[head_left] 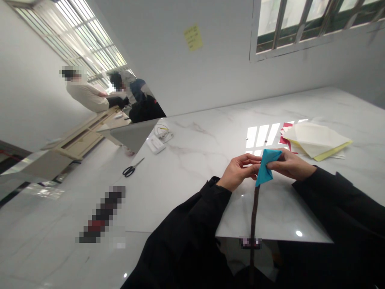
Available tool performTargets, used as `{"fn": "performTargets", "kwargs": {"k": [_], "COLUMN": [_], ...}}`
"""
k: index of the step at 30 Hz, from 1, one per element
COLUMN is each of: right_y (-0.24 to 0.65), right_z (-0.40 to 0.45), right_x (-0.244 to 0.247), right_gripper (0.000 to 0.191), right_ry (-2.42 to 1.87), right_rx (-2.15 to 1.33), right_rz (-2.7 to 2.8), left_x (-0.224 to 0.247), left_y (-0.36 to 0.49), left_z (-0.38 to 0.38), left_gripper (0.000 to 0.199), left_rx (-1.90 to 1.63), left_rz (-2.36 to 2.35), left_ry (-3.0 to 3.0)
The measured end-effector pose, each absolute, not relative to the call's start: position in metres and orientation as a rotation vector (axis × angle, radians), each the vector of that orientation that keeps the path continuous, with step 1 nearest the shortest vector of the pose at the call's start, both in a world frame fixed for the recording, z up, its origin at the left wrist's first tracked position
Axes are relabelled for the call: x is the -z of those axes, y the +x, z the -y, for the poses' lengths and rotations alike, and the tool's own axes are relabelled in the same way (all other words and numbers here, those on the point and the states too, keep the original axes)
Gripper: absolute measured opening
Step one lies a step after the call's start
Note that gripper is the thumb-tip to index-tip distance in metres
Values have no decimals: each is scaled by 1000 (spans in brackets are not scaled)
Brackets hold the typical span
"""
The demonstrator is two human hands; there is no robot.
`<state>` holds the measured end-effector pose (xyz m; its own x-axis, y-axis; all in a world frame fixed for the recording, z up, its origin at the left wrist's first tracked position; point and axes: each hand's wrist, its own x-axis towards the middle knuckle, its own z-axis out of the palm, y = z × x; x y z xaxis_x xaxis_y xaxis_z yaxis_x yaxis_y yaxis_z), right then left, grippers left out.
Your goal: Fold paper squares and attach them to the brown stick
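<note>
Blue folded paper is wrapped around the top end of a thin brown stick, which hangs down past the table's front edge. My right hand pinches the paper from the right, thumb on its front face. On the other side, my left hand has its fingers bent together at the paper's left edge, near the top of the stick. The fingertips of both hands are partly hidden behind the paper.
Stacked cream, yellow and red paper lies at the right on the marble table. Scissors, a white box and a coiled cable lie at the left. Two people sit in the far left background.
</note>
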<state>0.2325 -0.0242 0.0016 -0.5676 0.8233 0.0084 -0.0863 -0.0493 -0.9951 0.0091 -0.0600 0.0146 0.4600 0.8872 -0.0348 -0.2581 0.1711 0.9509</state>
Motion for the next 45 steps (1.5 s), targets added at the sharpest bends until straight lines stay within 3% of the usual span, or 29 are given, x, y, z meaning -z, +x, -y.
{"fn": "performTargets", "kwargs": {"k": [20, 31, 45], "right_y": [222, 205, 201], "right_z": [20, 4, -2], "right_x": [7, 11, 15], "right_gripper": [44, 53, 52], "right_ry": [-809, -728, -663], "right_rx": [-1773, -1819, -1751], "right_rz": [1340, 1173, 1212], "left_x": [7, 0, 2], "left_y": [7, 3, -1], "left_z": [43, 28, 21], "left_gripper": [66, 45, 50], "left_rx": [-958, -1047, -1013], "left_rz": [-719, -720, -731], "left_ry": [995, 1001, 1000]}}
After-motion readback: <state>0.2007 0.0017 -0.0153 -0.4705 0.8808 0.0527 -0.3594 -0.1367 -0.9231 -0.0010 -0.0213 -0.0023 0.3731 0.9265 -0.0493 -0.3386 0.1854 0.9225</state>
